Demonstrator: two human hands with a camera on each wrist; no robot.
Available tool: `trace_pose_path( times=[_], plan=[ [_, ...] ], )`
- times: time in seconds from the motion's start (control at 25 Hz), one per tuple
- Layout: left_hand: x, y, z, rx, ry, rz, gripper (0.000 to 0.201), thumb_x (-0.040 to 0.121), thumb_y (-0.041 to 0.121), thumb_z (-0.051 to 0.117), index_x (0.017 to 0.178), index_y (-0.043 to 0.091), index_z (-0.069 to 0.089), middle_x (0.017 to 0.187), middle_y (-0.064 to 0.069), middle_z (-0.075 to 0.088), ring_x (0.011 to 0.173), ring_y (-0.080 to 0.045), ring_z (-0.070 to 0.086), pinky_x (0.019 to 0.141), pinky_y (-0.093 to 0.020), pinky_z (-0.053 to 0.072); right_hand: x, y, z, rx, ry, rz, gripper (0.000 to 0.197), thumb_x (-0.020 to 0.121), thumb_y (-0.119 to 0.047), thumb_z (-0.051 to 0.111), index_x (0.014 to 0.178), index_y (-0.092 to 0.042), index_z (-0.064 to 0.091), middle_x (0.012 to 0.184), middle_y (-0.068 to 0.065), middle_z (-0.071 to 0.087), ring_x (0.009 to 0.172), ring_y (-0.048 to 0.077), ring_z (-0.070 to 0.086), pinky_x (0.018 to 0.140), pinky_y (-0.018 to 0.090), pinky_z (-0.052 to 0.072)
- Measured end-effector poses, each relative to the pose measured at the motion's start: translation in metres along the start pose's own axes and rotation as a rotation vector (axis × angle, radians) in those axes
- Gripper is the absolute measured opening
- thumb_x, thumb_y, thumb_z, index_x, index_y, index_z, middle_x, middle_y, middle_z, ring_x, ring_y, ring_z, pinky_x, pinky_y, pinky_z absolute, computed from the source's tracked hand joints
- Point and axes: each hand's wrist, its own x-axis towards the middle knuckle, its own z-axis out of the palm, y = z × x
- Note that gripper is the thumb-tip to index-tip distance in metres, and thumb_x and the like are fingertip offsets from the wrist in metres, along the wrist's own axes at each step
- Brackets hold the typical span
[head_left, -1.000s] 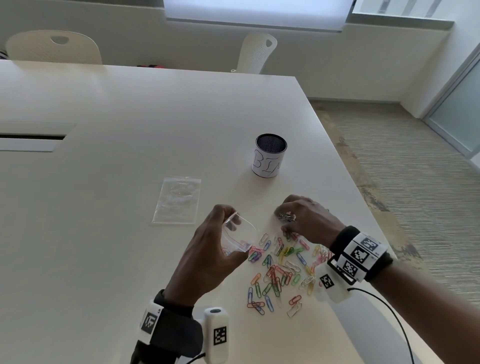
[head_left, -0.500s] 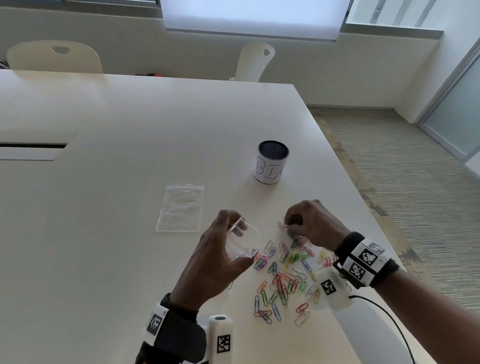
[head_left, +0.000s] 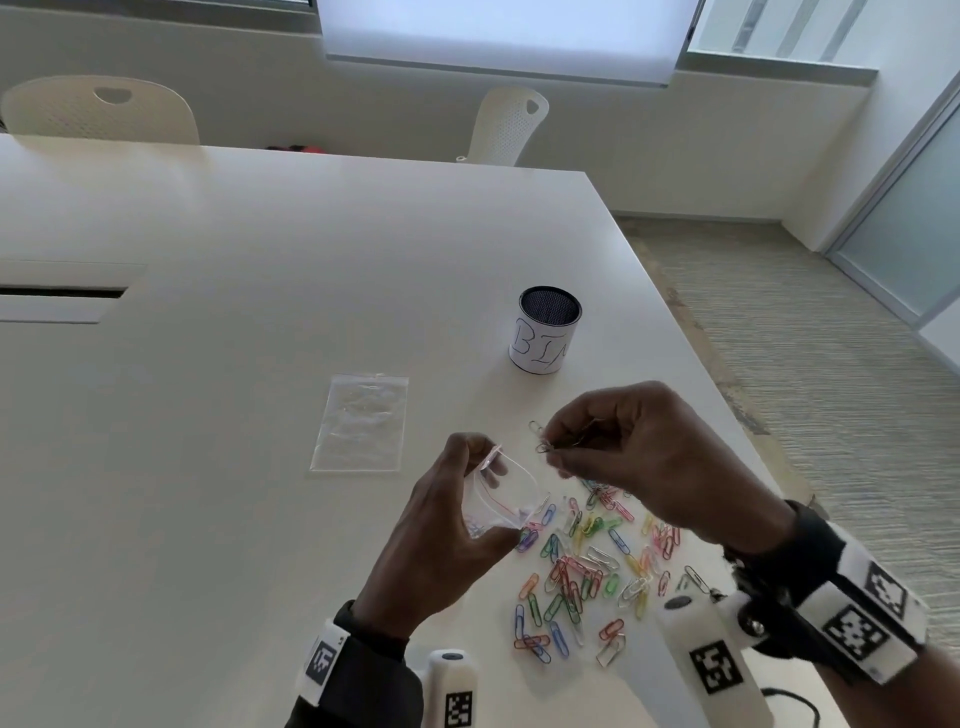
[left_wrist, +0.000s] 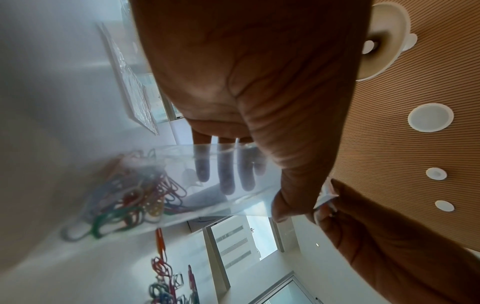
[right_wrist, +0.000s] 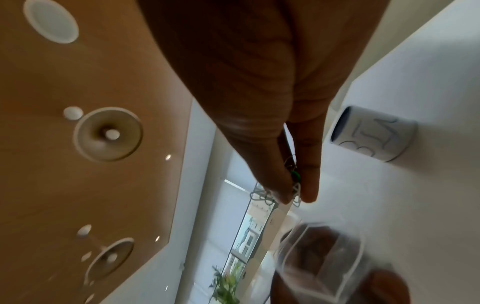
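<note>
Change: the right hand has come up off the loose pile of coloured paper clips and now hangs beside the bag's mouth; the left hand has raised the bag slightly.
Right hand: closed in a pinch, thumb against fingertips, on a small bunch of silvery clips. The right wrist view shows a green one among them. They are probably held here to drop straight in.
Left hand: wrapped round the small clear zip bag, bowing its mouth open and tilting it towards the right hand.
Zip bag contents: a few clips seem to lie at the bottom. The left wrist view shows coloured ones through the plastic, but I cannot tell whether they are inside or behind.
Loose pile: on the table, just below and right of the bag.
Spare zip bag: flat on the table, left of the hands.
Mesh cup: upright, marked "BIN", beyond the hands and well apart from them. Its inside is dark.
</note>
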Motion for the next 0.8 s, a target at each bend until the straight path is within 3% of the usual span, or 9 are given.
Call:
trace_pose_path(
  times=[0.16,0.32,0.4,0.52,0.6,0.72,0.8],
  plan=[
    [-0.001,0.004,0.001,-0.036,0.012,-0.015,0.060,0.080,0.020,0.086,0.124,0.028,0.046,0.112,0.012,0.065,0.095,-0.007,0.067,0.070,-0.016,0.053,-0.001,-0.012,0.033,-0.263,-0.068,-0.124,0.014,0.086,-0.010,0.083,0.098,-0.018,0.082,0.091,-0.010,0.080,0.083,0.000,0.076,0.080,0.019,0.062],
    [-0.004,0.005,0.002,-0.043,0.025,0.000,0.057,0.082,0.016,0.085,0.124,0.026,0.047,0.110,0.012,0.066,0.093,-0.006,0.068,0.070,-0.013,0.049,0.003,-0.011,0.050,-0.395,-0.120,-0.159,0.017,0.090,-0.014,0.080,0.107,-0.019,0.081,0.101,-0.007,0.079,0.086,0.001,0.075,0.077,0.013,0.059],
    [-0.005,0.006,0.001,-0.049,0.030,-0.007,0.056,0.081,0.013,0.083,0.122,0.026,0.048,0.109,0.013,0.066,0.094,-0.004,0.067,0.070,-0.011,0.047,0.006,-0.013,0.050,-0.401,-0.124,-0.188,0.020,0.090,-0.015,0.081,0.109,-0.019,0.081,0.103,-0.006,0.081,0.088,0.000,0.076,0.080,0.016,0.061],
    [-0.008,0.007,-0.001,-0.052,0.032,-0.024,0.056,0.079,0.018,0.081,0.120,0.031,0.046,0.108,0.015,0.065,0.094,-0.003,0.065,0.068,-0.010,0.048,0.008,-0.020,0.045,-0.378,-0.098,-0.223,0.014,0.090,-0.014,0.080,0.103,-0.018,0.083,0.097,-0.008,0.082,0.086,-0.004,0.076,0.081,0.015,0.061],
    [-0.009,0.006,-0.003,-0.044,0.047,-0.010,0.056,0.080,0.021,0.083,0.120,0.030,0.045,0.111,0.017,0.063,0.101,-0.003,0.064,0.071,-0.014,0.054,0.010,-0.019,0.035,-0.346,0.010,-0.218,0.011,0.089,-0.012,0.080,0.098,-0.018,0.083,0.089,-0.011,0.081,0.082,-0.004,0.075,0.079,0.012,0.060],
    [-0.011,0.003,-0.007,-0.045,0.088,0.012,0.053,0.082,0.025,0.083,0.120,0.028,0.046,0.112,0.015,0.062,0.110,-0.009,0.063,0.080,-0.023,0.060,0.016,0.003,0.022,-0.363,0.154,-0.180,0.010,0.091,-0.011,0.079,0.095,-0.019,0.081,0.084,-0.010,0.078,0.078,0.001,0.074,0.076,0.018,0.062],
    [-0.012,0.002,-0.009,-0.061,0.107,0.025,0.053,0.082,0.030,0.083,0.121,0.028,0.046,0.112,0.012,0.064,0.109,-0.011,0.065,0.080,-0.023,0.060,0.019,0.031,0.024,-0.416,0.042,-0.111,0.009,0.092,-0.017,0.078,0.101,-0.021,0.078,0.092,-0.009,0.078,0.082,0.001,0.073,0.080,0.026,0.064]
  ],
)
